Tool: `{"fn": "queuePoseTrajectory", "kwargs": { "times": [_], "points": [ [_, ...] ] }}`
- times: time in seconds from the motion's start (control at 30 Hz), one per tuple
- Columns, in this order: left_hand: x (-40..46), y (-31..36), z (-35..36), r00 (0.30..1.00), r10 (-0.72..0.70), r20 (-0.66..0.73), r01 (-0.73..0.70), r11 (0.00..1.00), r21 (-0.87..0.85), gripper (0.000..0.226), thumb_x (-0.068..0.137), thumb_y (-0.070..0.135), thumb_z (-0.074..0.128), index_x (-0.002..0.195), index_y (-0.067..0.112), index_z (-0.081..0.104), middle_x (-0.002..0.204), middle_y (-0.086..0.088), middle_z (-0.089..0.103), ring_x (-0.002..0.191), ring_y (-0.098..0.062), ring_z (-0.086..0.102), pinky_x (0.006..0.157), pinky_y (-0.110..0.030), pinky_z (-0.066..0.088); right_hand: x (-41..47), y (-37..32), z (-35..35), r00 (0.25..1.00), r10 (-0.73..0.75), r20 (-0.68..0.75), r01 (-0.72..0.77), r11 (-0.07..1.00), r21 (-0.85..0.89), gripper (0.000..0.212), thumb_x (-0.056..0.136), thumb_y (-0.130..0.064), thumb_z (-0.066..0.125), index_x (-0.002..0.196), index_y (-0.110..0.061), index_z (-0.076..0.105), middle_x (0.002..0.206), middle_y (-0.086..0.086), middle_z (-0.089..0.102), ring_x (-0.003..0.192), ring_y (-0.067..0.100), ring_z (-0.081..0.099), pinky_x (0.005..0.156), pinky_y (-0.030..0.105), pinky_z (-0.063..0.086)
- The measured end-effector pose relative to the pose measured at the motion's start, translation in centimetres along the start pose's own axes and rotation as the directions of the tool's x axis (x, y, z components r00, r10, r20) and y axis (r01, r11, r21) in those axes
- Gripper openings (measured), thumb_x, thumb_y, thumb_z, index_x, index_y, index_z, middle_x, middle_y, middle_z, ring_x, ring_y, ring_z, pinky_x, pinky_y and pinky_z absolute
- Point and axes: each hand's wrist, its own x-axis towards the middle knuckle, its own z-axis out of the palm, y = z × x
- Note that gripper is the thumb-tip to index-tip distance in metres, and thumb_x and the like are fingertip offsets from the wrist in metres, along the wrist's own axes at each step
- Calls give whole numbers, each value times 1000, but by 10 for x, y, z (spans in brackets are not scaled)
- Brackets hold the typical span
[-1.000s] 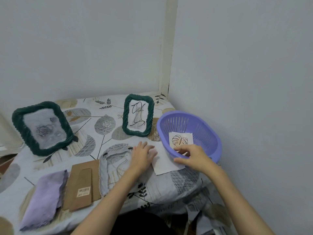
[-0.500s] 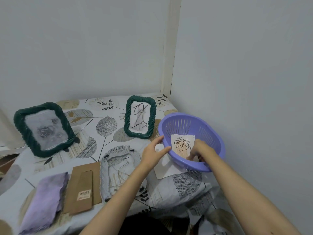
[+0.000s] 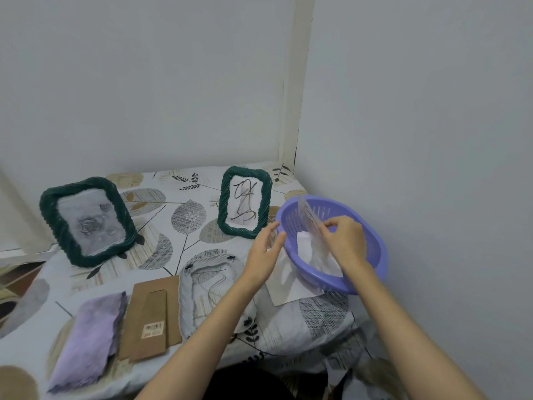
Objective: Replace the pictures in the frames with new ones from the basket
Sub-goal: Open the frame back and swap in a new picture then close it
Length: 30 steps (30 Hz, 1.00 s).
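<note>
Fingers (image 3: 328,226) of the right hand (image 3: 347,241) pinch a picture (image 3: 310,219) inside the basket (image 3: 372,249). Left hand (image 3: 264,252), fingers relaxed, touches its rim. Best lift slowly, steadying the basket.

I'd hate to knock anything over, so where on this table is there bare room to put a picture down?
Bare cloth lies between the two frames, the large frame and the small frame, and behind them toward the wall. The front is crowded: purple cloth, cardboard back and white frame lie close together. By the basket, both hands, left hand and right hand, are working.
</note>
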Motion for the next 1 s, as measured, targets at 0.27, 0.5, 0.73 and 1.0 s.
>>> {"fn": "queuePoseTrajectory", "kwargs": {
  "times": [0.27, 0.5, 0.73, 1.0],
  "points": [
    [-5, 30, -38, 950, -259, 176, 307, 658, -687, 34, 97, 37, 36, 109, 12, 55, 90, -3, 71, 73, -16, 67, 62, -31, 57, -59, -51, 20, 900, -422, 110, 417, 906, 68, 25, 79, -41, 64, 96, -24, 73, 129, 3, 55, 120, 26, 42, 95, 39, 32],
    [-29, 6, -97, 966, -257, -27, 209, 839, -503, 42, 89, -10, 40, 126, 10, 44, 105, -8, 61, 80, -22, 60, 59, -33, 57, -78, -72, 40, 910, -329, 253, 197, 879, 435, 30, 86, -20, 61, 115, -24, 60, 137, 6, 42, 123, 20, 41, 104, 39, 39],
    [-55, -34, -145, 952, -184, -243, 183, 983, -28, 73, 80, -2, 63, 140, 21, 29, 120, -9, 52, 104, -20, 55, 89, -33, 51, -93, -85, 75, 850, -286, 443, 77, 899, 432, 38, 73, 1, 65, 104, -22, 66, 97, 4, 62, 84, 17, 55, 77, 35, 51],
    [-75, -73, -158, 981, -194, -33, 179, 814, 553, 76, 73, 24, 74, 139, 16, 38, 148, -7, 37, 138, -19, 30, 114, -29, 22, -113, -66, 96, 798, -240, 553, 114, 961, 252, 38, 75, -1, 65, 111, -13, 64, 81, -7, 53, 66, 5, 46, 64, 15, 37]
  ]
}}
